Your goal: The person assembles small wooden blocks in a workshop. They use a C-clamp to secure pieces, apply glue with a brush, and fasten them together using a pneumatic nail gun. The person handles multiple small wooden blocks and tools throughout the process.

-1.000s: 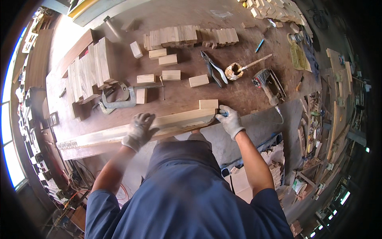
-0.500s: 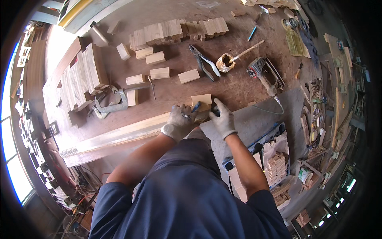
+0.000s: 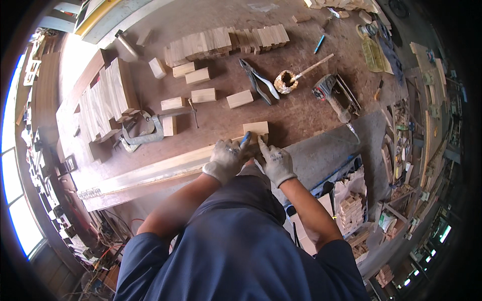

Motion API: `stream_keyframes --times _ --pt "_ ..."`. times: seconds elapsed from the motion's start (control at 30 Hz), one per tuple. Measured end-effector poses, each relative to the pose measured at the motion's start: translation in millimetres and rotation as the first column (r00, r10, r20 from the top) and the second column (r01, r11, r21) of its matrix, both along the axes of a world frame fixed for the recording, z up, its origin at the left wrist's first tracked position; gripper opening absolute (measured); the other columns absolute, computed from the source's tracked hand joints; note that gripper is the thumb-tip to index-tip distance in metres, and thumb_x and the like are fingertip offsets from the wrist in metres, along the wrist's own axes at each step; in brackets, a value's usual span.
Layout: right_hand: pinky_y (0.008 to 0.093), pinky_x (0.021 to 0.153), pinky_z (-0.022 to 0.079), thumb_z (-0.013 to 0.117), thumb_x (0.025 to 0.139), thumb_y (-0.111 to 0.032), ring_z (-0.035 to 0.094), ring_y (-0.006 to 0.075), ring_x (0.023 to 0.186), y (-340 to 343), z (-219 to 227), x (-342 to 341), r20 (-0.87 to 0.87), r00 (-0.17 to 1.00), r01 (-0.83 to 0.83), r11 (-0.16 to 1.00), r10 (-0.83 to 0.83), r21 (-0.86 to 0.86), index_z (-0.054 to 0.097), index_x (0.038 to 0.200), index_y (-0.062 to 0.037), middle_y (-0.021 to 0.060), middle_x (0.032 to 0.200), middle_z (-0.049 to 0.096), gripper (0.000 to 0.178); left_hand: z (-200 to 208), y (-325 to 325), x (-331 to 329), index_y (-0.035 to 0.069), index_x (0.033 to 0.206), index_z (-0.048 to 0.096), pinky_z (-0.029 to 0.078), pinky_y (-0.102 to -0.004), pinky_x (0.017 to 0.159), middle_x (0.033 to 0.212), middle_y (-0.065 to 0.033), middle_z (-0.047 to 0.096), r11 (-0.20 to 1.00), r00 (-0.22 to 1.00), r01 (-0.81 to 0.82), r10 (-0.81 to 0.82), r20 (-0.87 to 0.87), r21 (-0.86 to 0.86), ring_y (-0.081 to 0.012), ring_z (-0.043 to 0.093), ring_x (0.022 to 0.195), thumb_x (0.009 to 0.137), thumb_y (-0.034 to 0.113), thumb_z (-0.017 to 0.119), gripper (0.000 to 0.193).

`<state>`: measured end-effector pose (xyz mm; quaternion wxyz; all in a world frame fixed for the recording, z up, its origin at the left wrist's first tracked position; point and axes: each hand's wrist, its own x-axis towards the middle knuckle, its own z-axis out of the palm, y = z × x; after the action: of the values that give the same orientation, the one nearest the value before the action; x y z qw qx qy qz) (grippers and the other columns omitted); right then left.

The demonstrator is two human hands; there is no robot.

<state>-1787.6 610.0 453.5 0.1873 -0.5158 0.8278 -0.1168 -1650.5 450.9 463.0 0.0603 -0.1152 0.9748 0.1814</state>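
My left hand (image 3: 224,157), in a pale work glove, reaches to the near left corner of a small wooden block (image 3: 255,128) at the bench's front edge. Something small and blue (image 3: 246,138) shows at its index fingertip; the other fingers are curled. My right hand (image 3: 277,163), gloved too, has its index finger stretched against the block's near side. Its remaining fingers are bent underneath, and what they may hold is hidden. A long pale wooden strip (image 3: 160,164) runs along the front edge, left of the hands.
Several loose wooden blocks (image 3: 240,99) lie beyond my hands, before a row of blocks (image 3: 201,46). Pliers (image 3: 257,82), a glue-crusted pot (image 3: 285,82) with a stick and a power tool (image 3: 331,95) are to the right. A C-clamp (image 3: 145,133) and hammer (image 3: 126,45) lie left.
My right hand has moved left and closer to my left hand, its index finger now on the block. The dark thing seen by its thumb no longer shows. The view has shifted slightly.
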Motion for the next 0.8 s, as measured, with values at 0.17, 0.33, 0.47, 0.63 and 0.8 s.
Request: stream_keyframes --times 0.17,0.33,0.47,0.63,0.8 --pt "0.0459 0.066 0.054 0.070 0.087 -0.039 0.065 0.0339 0.070 4.0 -9.0 8.7 -0.024 0.999 -0.026 0.992 0.023 -0.125 0.058 0.138 -0.0092 0.0145 0.081 0.064 0.060 -38.8 -3.6 7.2 0.018 0.140 0.053 0.048 -0.0492 0.070 0.095 -0.0128 0.069 0.995 0.998 0.060 -0.061 0.015 0.083 -0.0348 0.066 0.078 0.096 0.035 0.058 0.047" --pt "0.0466 0.066 0.053 0.064 0.090 -0.045 0.067 0.0342 0.074 5.7 -8.3 10.9 -0.009 1.000 -0.010 0.999 0.010 -0.036 0.054 0.141 -0.0078 0.0171 0.086 0.066 0.064 -11.5 -5.2 5.8 0.018 0.141 0.048 0.051 -0.0480 0.069 0.089 -0.0125 0.071 0.997 0.999 0.028 -0.026 -0.028 0.068 -0.0362 0.067 0.078 0.093 0.025 0.057 0.050" --pt "0.0482 0.069 0.054 0.068 0.088 -0.037 0.067 0.0364 0.076 13.2 -29.9 22.2 0.078 0.995 0.059 0.998 -0.058 -0.021 0.049 0.144 -0.0073 0.0180 0.089 0.068 0.066 -2.6 -10.9 23.4 0.016 0.136 0.054 0.051 -0.0515 0.078 0.095 -0.0154 0.071 0.981 0.992 0.037 -0.013 -0.124 0.190 -0.0405 0.067 0.088 0.094 0.021 0.055 0.042" --pt "0.0487 0.073 0.054 0.064 0.090 -0.035 0.069 0.0356 0.083 -1.5 -2.5 19.0 0.048 0.999 0.021 0.997 -0.025 0.076 0.049 0.143 -0.0098 0.0160 0.094 0.070 0.060 55.3 -31.7 20.4 0.002 0.096 0.072 0.053 -0.0391 0.060 0.072 -0.0125 0.069 0.751 0.911 -0.276 0.403 -0.085 0.600 -0.0199 0.065 0.063 0.087 0.024 0.075 0.024" --pt "0.0466 0.083 0.054 0.066 0.089 -0.038 0.069 0.0349 0.096 -6.5 8.3 19.4 0.130 0.987 0.071 0.986 -0.091 0.150 0.045 0.146 -0.0090 0.0183 0.109 0.070 0.068 168.4 -77.2 4.3 -0.001 0.080 0.068 0.046 -0.0285 0.063 0.072 -0.0060 0.067 0.557 0.886 -0.222 0.457 -0.073 0.800 -0.0083 0.058 0.069 0.089 0.019 0.074 0.023"
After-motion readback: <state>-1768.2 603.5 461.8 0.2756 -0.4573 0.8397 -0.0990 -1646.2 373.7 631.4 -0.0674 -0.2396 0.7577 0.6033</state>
